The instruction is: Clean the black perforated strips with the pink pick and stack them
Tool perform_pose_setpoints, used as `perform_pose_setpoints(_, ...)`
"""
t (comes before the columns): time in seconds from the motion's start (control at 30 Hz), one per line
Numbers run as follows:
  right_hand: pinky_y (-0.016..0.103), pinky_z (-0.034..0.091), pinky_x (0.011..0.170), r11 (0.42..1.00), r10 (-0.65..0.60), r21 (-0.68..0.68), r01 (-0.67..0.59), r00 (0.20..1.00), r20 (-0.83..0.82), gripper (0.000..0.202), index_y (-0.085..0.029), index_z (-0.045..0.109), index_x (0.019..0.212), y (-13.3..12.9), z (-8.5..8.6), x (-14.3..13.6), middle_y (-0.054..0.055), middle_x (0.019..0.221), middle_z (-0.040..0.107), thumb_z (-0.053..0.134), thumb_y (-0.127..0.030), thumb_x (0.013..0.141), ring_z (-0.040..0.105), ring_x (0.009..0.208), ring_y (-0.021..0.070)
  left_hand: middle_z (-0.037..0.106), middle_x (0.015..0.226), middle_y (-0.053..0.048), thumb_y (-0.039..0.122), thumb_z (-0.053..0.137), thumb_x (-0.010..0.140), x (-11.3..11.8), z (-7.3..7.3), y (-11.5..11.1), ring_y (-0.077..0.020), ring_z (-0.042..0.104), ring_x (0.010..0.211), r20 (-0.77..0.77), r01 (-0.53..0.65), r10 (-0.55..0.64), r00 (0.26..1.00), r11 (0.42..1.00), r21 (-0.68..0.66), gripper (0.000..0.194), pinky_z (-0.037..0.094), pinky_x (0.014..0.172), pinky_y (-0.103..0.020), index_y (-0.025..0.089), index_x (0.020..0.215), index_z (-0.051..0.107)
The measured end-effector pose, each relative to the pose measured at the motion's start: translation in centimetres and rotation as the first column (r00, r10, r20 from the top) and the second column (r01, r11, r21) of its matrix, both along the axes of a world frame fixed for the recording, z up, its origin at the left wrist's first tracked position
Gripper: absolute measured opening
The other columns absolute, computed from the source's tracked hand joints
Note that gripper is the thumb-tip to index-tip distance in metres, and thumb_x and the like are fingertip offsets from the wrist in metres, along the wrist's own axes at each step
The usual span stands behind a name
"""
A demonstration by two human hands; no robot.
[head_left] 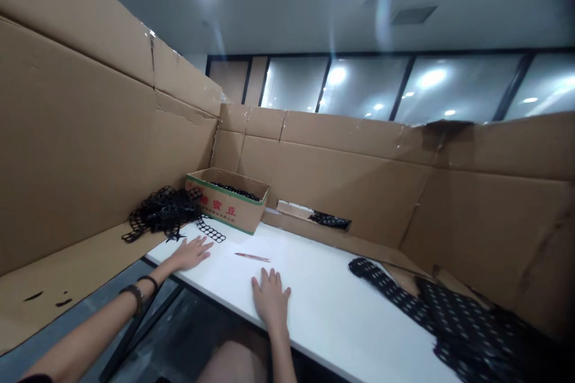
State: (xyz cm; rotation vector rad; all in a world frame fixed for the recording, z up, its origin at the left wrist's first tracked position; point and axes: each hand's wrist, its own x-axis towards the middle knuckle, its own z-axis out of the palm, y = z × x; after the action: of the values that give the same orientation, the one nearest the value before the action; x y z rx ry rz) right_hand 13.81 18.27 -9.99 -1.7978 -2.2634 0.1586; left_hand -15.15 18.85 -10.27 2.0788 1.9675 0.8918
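Observation:
My left hand (192,252) lies flat with fingers spread on the left end of the white table (314,287), holding nothing. Just beyond its fingertips is a small black strip of joined rings (211,231). My right hand (272,296) rests palm down near the table's front edge, fingers apart, with nothing in it. Between the two hands, a little farther back, lies a thin reddish pen (253,257). Neither hand touches it.
A tangled pile of black ring strips (164,212) sits at the left beside an open cardboard box (231,209) with black pieces inside. Black dotted material (462,317) spreads over the right side. More black pieces (330,219) lie by the back cardboard wall (336,161).

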Motion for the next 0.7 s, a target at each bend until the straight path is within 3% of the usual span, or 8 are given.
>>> perform_pose_setpoints(0.07, 0.056, 0.023, 0.105, 1.0, 0.02, -0.012, -0.02, 1.0, 0.0, 0.059, -0.013, 0.039, 0.139, -0.2, 0.2, 0.2, 0.018, 0.146, 0.029, 0.021, -0.043, 0.091, 0.024, 0.137, 0.0321, 0.045, 0.138, -0.02, 0.048, 0.055, 0.079, 0.7, -1.4, 0.7, -0.0386, 0.034, 0.13, -0.005, 0.004, -0.004, 1.0, 0.999, -0.04, 0.05, 0.016, 0.101, -0.059, 0.023, 0.123, 0.057)
perform_pose_setpoints(0.13, 0.057, 0.022, 0.105, 0.999, 0.036, -0.019, -0.036, 0.999, -0.003, 0.06, -0.012, 0.038, 0.139, -0.5, 0.5, 0.3, 0.019, 0.146, 0.028, 0.02, -0.044, 0.091, 0.023, 0.137, 0.0326, 0.041, 0.141, -0.019, 0.051, 0.049, 0.082, 0.6, -1.9, 1.0, -0.0382, 0.031, 0.132, -0.016, -0.002, 0.001, 1.0, 0.999, -0.047, 0.052, 0.012, 0.102, -0.06, 0.023, 0.126, 0.055)
perform_pose_setpoints(0.33, 0.056, 0.02, 0.105, 0.998, 0.055, -0.026, -0.055, 0.998, -0.019, 0.059, -0.01, 0.036, 0.139, -0.9, 0.8, 0.5, 0.019, 0.147, 0.028, 0.018, -0.042, 0.093, 0.022, 0.137, 0.0312, 0.042, 0.14, -0.019, 0.053, 0.039, 0.085, -0.1, -2.1, 0.9, -0.0381, 0.031, 0.131, -0.058, 0.0, -0.002, 0.998, 1.0, -0.023, 0.059, 0.013, 0.1, -0.059, 0.016, 0.129, 0.051)
perform_pose_setpoints(0.5, 0.055, 0.022, 0.105, 0.998, 0.054, -0.019, -0.054, 0.999, 0.005, 0.059, -0.013, 0.037, 0.139, -0.9, 0.7, 0.6, 0.017, 0.147, 0.028, 0.017, -0.044, 0.093, 0.023, 0.137, 0.0308, 0.049, 0.135, -0.017, 0.041, 0.037, 0.087, 0.2, -2.4, 1.1, -0.036, 0.036, 0.127, -0.057, -0.002, 0.004, 0.998, 0.999, 0.033, 0.046, 0.016, 0.099, -0.058, 0.019, 0.122, 0.056)
perform_pose_setpoints(0.7, 0.055, 0.021, 0.105, 0.998, 0.056, -0.022, -0.057, 0.998, -0.018, 0.058, -0.013, 0.038, 0.138, -0.8, 0.7, 0.7, 0.017, 0.147, 0.028, 0.018, -0.042, 0.092, 0.023, 0.137, 0.0313, 0.051, 0.131, -0.019, 0.033, 0.033, 0.087, -0.1, -3.0, 1.1, -0.0369, 0.04, 0.124, -0.007, 0.007, -0.006, 1.0, 0.996, 0.092, 0.044, 0.02, 0.098, -0.058, 0.015, 0.117, 0.059)
